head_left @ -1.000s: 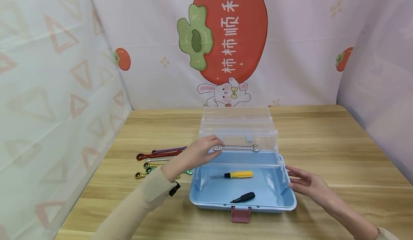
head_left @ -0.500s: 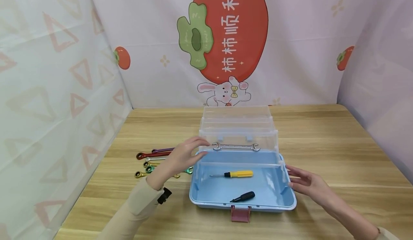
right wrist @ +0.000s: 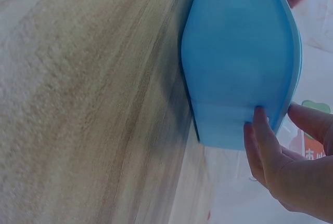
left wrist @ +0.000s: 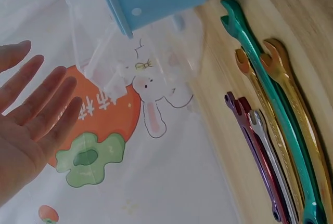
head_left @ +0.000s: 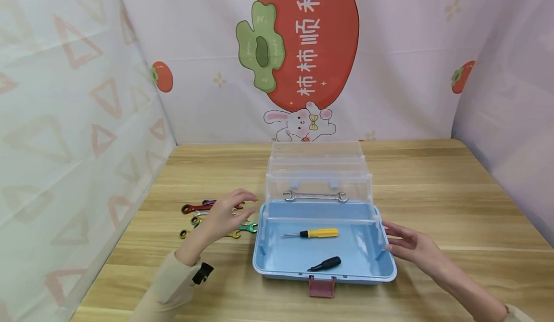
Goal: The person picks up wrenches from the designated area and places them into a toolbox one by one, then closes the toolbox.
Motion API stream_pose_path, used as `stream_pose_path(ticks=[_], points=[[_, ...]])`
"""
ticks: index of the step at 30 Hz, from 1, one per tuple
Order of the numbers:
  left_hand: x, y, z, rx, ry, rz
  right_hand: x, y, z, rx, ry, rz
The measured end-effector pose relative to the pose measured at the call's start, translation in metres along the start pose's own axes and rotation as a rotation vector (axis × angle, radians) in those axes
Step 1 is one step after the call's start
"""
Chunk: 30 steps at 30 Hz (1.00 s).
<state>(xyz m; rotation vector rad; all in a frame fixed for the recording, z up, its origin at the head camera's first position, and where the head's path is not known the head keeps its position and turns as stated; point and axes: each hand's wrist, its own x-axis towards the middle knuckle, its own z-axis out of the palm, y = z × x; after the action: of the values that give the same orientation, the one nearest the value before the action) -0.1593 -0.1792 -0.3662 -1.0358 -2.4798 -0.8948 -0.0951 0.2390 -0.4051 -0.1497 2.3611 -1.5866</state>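
My left hand [head_left: 222,218] hovers over a spread of combination wrenches left of the toolbox, fingers extended and nothing in them. Green [left wrist: 271,76], gold, red, purple and silver wrenches lie side by side there, partly behind the hand in the head view. My right hand [head_left: 417,250] touches the right side of the light blue toolbox [head_left: 361,279]; its fingertips [right wrist: 260,114] are on the outer wall, the thumb at the rim. A silver open-end wrench [head_left: 316,197] lies in the toolbox's clear tray. On the box floor are a yellow screwdriver [head_left: 324,233] and a black-handled screwdriver [head_left: 330,263].
The toolbox's clear lid and trays [head_left: 318,161] are folded out toward the back. A dark pink latch [head_left: 321,288] hangs at its front. Printed cloth [head_left: 199,47] hangs behind and beside the wooden table [head_left: 450,182].
My left hand has drawn away from the silver wrench in the tray, moving left and toward me over the other wrenches. My right hand stays at the toolbox's side.
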Motion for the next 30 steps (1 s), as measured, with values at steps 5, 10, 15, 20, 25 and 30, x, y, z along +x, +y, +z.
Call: stream_pose_path(ticks=[5, 10, 15, 20, 25, 30], points=[[-0.015, -0.01, -0.006, 0.015, -0.008, -0.035, 0.0, 0.0, 0.0, 0.007, -0.004, -0.007], [-0.026, -0.016, -0.007, 0.046, -0.014, -0.066, 0.0, 0.001, 0.0, 0.02, -0.005, -0.021], [-0.035, -0.021, -0.005, 0.086, -0.046, -0.117, 0.0, 0.001, 0.0, 0.025, -0.001, -0.017], [-0.044, -0.025, -0.005, 0.118, -0.076, -0.179, 0.0, 0.0, 0.001, 0.006, 0.0, 0.006], [-0.052, -0.03, -0.006, 0.131, -0.132, -0.255, 0.0, 0.0, 0.001, -0.001, 0.001, 0.016], [-0.059, -0.037, -0.006, 0.158, -0.187, -0.29, 0.0, 0.0, 0.0, -0.002, 0.004, 0.018]])
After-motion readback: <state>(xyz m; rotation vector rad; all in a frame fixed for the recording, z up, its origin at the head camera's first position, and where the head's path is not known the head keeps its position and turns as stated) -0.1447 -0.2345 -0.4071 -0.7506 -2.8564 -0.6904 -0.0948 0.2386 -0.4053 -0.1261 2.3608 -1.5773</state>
